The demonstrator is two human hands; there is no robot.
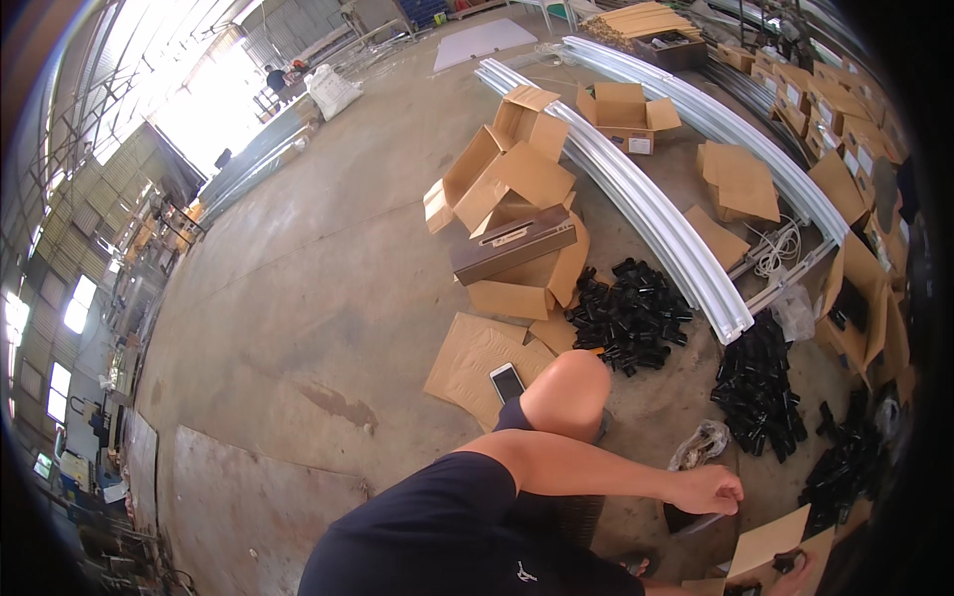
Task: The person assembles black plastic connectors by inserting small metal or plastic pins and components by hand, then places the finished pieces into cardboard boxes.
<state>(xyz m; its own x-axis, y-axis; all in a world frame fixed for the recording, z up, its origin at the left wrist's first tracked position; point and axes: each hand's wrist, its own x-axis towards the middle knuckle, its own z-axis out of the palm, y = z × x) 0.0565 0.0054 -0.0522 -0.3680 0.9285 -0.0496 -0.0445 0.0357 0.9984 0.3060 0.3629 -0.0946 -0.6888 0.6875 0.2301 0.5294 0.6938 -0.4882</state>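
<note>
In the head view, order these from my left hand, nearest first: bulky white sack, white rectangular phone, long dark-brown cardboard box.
From your left hand:
1. White rectangular phone, to its left.
2. Long dark-brown cardboard box, farther ahead, leftward.
3. Bulky white sack, far upper left.

This looks like a workshop or small factory shed: a broad, stained concrete floor (298,278) runs back toward a wide, glaring opening (194,119), with metal framing (91,94) overhead and panelled walls (114,184) set with bright windows (79,304) on the left. Cluttered equipment (79,472) lines that side, long pale metal profiles (656,221) lie across the floor, cardboard boxes (621,106) stand open or stacked, and small black parts (636,323) are heaped on the ground
</note>
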